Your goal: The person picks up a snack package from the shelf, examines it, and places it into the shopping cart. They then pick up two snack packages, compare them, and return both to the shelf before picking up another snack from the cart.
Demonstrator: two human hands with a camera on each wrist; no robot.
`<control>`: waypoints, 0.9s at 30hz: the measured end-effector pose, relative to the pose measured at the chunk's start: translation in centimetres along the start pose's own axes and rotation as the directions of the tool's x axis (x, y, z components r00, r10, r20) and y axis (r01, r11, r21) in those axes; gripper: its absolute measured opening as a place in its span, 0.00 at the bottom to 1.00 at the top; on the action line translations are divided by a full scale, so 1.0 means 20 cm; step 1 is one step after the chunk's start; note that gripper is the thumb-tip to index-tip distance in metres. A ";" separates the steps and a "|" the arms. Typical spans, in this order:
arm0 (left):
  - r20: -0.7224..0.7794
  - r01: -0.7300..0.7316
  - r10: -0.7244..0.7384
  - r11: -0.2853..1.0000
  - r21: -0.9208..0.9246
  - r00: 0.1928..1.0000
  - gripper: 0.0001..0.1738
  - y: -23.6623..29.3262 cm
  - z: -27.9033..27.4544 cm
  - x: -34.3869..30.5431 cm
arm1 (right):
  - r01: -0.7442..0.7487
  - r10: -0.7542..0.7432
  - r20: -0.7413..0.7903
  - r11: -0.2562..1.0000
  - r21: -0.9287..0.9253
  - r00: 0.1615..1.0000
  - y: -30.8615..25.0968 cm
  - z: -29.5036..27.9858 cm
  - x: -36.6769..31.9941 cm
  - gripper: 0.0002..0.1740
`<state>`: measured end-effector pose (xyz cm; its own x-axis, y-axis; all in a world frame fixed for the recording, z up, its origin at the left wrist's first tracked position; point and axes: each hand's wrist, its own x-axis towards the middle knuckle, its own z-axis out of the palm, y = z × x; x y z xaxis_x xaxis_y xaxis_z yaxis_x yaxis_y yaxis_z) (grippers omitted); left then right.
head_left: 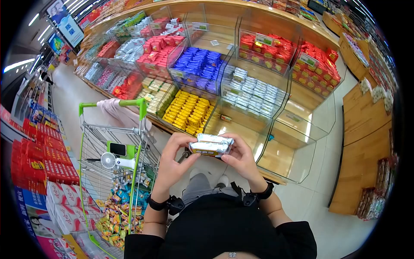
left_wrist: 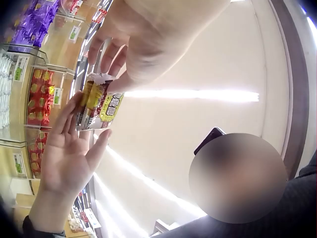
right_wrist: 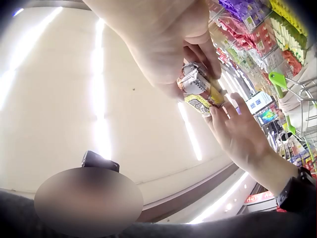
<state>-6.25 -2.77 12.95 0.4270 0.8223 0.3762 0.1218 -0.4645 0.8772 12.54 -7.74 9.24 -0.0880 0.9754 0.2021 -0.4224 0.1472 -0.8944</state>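
Note:
Both hands hold a small snack packet (head_left: 210, 146) in front of the torso, its foil-white top facing up. Yellow and brown printing shows on its sides in the left wrist view (left_wrist: 111, 106). At one end, the left hand (head_left: 176, 159) pinches the packet between thumb and fingers. The right hand (head_left: 243, 159) grips the opposite end the same way, thumb on the near side. In the right wrist view, the packet's crimped end (right_wrist: 194, 81) shows between the two hands. Just beyond the hands lie bins of yellow packets (head_left: 187, 111) and silver-white packets (head_left: 254, 91).
At the left stands a green-handled shopping cart (head_left: 144, 110) with loose wrapped candies (head_left: 118, 218), a phone (head_left: 117, 149) and a small white fan (head_left: 108, 160). Clear-walled bins hold blue packets (head_left: 197, 64) and red packets (head_left: 317, 69). Red boxes (head_left: 54, 159) are stacked beyond the cart.

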 end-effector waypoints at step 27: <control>0.381 -0.113 0.213 0.957 -0.269 0.900 0.21 -0.28 0.33 0.83 | 0.054 -0.267 -0.426 0.892 -0.450 0.864 -0.16 -0.36 0.29 0.28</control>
<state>6.03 11.38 12.39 0.7515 0.5155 0.4118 -0.1724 -0.4490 0.8767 19.87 -1.37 10.50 0.4216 0.8734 0.2436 0.0244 0.2576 -0.9659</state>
